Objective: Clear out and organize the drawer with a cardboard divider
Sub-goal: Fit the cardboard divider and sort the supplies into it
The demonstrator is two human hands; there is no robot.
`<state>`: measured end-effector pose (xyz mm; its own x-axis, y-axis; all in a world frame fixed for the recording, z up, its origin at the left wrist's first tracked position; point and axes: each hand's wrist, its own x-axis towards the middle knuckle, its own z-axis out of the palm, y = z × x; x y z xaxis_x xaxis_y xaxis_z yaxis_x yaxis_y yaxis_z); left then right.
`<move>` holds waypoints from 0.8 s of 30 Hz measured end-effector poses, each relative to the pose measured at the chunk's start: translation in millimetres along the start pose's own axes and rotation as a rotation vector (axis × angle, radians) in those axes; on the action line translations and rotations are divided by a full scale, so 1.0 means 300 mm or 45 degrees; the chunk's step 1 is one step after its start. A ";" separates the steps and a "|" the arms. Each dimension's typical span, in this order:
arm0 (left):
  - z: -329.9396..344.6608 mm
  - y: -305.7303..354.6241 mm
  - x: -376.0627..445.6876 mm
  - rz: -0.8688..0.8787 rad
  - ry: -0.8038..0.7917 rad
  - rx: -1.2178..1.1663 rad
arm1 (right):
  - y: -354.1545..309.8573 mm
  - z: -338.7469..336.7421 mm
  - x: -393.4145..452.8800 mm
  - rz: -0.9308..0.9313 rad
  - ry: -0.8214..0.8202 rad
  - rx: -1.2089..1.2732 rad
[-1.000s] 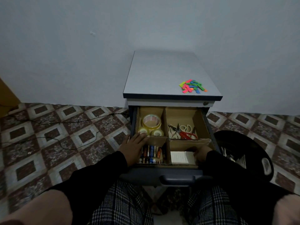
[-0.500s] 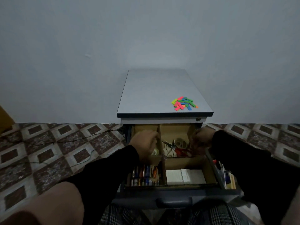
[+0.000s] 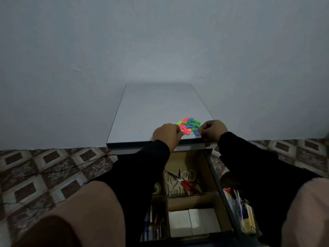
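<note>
Dim, cool, even lighting with no visible lamp and no glare. The wall (image 3: pixel 160 41) grades from pale grey at centre to darker corners. A soft shadow lies on the wall behind the cabinet top (image 3: pixel 156 111). The drawer (image 3: pixel 194 198) interior is murky, and its left compartments are almost lost under the dark sleeve (image 3: pixel 135 175). Wide-angle distortion enlarges and softens the forearms at the lower edge; the floor tiles (image 3: pixel 44 168) bend outward. Fine detail is smeared throughout.

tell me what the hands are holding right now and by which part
Cannot be told. Both the left hand and right hand curl their fingers at the edges of the colored strips, but no clear grip shows.
</note>
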<state>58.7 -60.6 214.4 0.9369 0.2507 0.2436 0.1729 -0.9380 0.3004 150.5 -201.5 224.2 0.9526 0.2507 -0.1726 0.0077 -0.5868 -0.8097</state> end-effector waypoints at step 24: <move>-0.015 -0.191 0.191 -0.373 -0.157 -0.104 | -0.030 0.082 0.157 -0.313 0.263 -0.447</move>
<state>101.3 8.7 215.2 0.8815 0.4716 0.0236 0.4204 -0.8065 0.4157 188.0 -165.5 209.6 0.9500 0.2770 0.1442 0.3087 -0.7629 -0.5681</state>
